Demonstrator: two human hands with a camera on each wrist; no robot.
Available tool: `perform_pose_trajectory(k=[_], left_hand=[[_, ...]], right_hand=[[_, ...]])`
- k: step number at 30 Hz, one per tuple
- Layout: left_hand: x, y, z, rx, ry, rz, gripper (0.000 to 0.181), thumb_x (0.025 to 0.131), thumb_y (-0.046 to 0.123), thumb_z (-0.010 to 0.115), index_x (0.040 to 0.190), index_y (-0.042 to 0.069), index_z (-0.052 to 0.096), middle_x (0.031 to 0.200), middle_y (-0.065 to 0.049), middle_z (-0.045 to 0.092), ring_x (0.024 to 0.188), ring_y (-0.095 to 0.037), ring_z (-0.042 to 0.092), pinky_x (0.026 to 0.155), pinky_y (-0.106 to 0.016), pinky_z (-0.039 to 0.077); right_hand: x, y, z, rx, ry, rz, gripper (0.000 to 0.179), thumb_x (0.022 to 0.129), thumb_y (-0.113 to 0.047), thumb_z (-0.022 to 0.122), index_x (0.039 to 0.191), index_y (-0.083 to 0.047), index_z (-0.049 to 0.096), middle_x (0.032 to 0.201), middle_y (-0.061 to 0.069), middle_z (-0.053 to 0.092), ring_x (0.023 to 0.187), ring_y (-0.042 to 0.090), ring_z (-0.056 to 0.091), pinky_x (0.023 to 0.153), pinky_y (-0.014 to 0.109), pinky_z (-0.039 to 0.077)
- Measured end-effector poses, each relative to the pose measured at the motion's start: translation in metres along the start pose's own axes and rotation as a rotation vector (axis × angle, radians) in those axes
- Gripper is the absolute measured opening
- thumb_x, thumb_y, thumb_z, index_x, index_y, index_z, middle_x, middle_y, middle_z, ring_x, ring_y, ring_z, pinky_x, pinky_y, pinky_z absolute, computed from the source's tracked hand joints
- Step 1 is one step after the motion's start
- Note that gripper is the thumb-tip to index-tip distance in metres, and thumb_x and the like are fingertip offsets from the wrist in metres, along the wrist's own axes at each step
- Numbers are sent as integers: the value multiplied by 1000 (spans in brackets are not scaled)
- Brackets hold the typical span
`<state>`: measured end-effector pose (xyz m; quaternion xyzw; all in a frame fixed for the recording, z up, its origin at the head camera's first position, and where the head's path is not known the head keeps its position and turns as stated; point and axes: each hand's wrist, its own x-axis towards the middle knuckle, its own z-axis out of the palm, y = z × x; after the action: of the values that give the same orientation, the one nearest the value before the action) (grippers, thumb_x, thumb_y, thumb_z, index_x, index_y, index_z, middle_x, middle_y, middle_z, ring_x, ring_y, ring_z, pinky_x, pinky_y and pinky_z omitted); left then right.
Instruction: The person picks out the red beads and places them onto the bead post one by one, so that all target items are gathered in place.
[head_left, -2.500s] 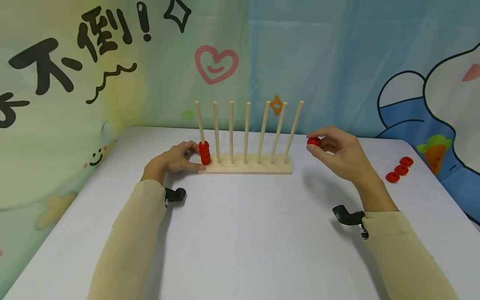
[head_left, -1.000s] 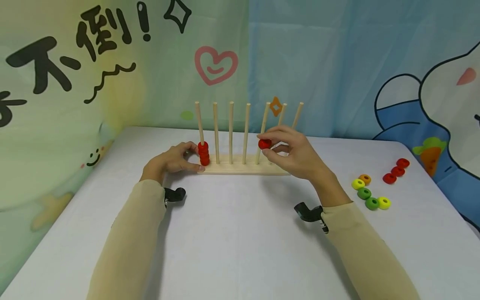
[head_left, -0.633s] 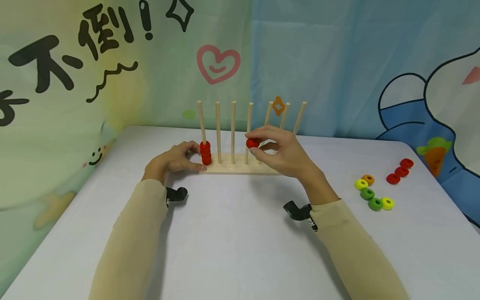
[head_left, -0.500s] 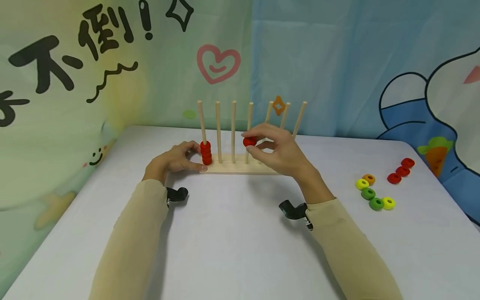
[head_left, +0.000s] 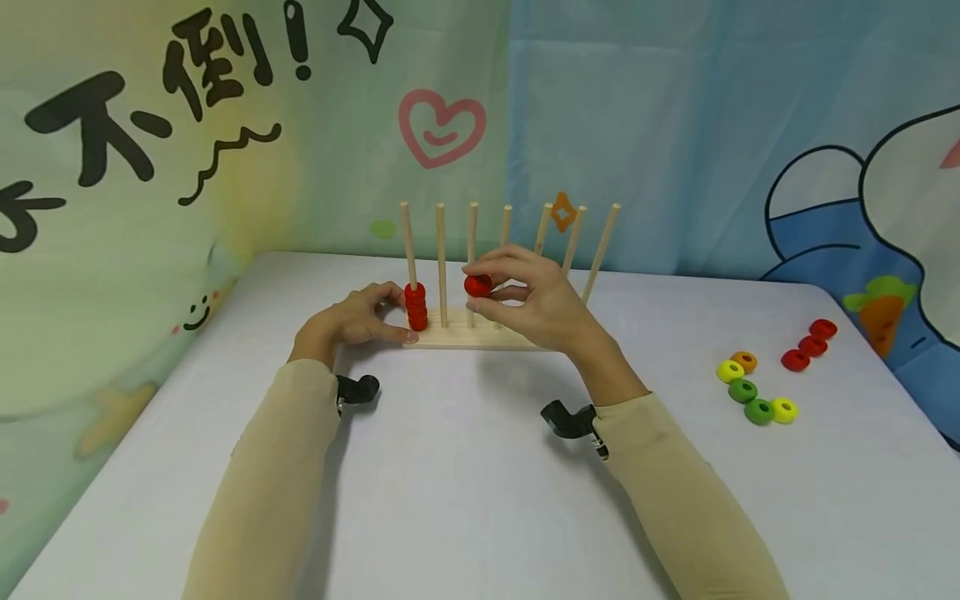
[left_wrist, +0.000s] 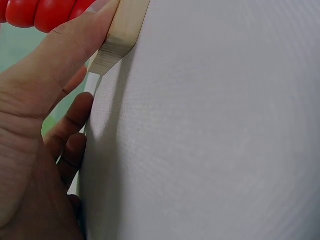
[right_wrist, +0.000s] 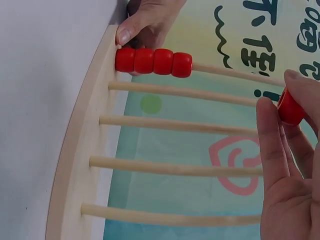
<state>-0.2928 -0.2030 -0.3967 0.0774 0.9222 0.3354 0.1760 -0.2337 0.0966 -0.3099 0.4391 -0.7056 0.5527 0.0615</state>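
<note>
Rack stands upright mid-frame on the bench, pegs up. Left hand is at its left end: thumb on the base corner, fingers reaching round behind the bead stack. My read: that's bracing, so a light base doesn't slide or tip. Stack is four red beads on the leftmost peg, down at the base; the other pegs carry nothing that I can see. Right hand is centre frame with a fifth red bead, in front of the third peg in the head view, not on any peg. Probably pinched by the outside so the hole stays usable. Loose reds sit far right of frame, the orange bead, yellow beads and green beads just left of and below them; looks like reds kept apart for easy picking. Right grip: nearly together, only a bead's thickness between thumb and fingertips. Left grip: wider, closed round the rack end; exact fingertip contact behind the stack is hidden.
</note>
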Motion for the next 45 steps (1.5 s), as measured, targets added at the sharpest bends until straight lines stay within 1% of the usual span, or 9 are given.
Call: perform_pose_trajectory(k=[7,14,20,24,28,34,37,41,45], left_hand=[[1,2,0,-6,-1,4,64,70,52,86,117,25,52,133,-2,44,125,-28,35,105,-54,31],[0,1,-1,-11,2,7,64,71,50,86,119,23,53,136,-2,44,127,-31,36,107,-57,28],[-3,-1,-1,-17,5,-1,64,70,50,86,118,24,52,134,-2,44,126,-30,35,106,-56,30],[-2,-1,-1,-14,0,5,64,70,53,85,118,25,52,132,-2,44,125,-28,35,105,-55,31],[-1,-1,0,-8,2,-8,65,69,54,85,118,27,52,132,-2,44,125,-28,35,105,-56,31],[0,1,-1,3,-1,-9,66,69,55,84,119,27,51,132,-2,44,125,-28,35,106,-56,31],[-1,2,-3,19,4,-10,66,69,57,84,118,28,51,131,-2,44,125,-28,35,104,-57,31],[-1,1,-3,18,8,-18,66,69,58,84,118,29,51,131,-3,44,126,-28,33,104,-59,31],[-2,-1,-2,13,-2,-21,67,69,57,83,120,28,50,132,-5,43,127,-29,33,103,-59,32]], right_hand=[[6,-5,5,-21,-7,14,35,86,13,64,121,9,63,119,21,55,99,32,63,84,41,57],[17,-13,15,-51,10,-33,35,88,12,63,123,9,62,119,21,56,96,32,63,84,41,57],[28,-16,22,-80,19,-74,33,88,11,66,120,7,62,114,21,58,92,31,65,81,40,57],[35,-19,27,-84,23,-95,30,87,11,66,117,8,63,111,21,58,90,30,65,80,41,58],[42,-22,33,-92,34,-114,29,88,11,65,116,10,62,112,22,59,89,31,65,81,40,57],[53,-28,37,-104,77,-96,31,90,8,65,120,8,62,117,21,57,89,31,64,83,37,57],[61,-20,39,-109,113,-90,33,91,5,65,124,3,63,119,17,58,90,27,63,84,34,56],[69,-4,40,-129,177,-76,32,93,-3,66,125,-5,66,117,8,60,89,18,63,83,28,56],[73,1,43,-170,234,-60,31,93,-6,66,124,-8,67,114,5,61,87,15,64,80,25,56]])
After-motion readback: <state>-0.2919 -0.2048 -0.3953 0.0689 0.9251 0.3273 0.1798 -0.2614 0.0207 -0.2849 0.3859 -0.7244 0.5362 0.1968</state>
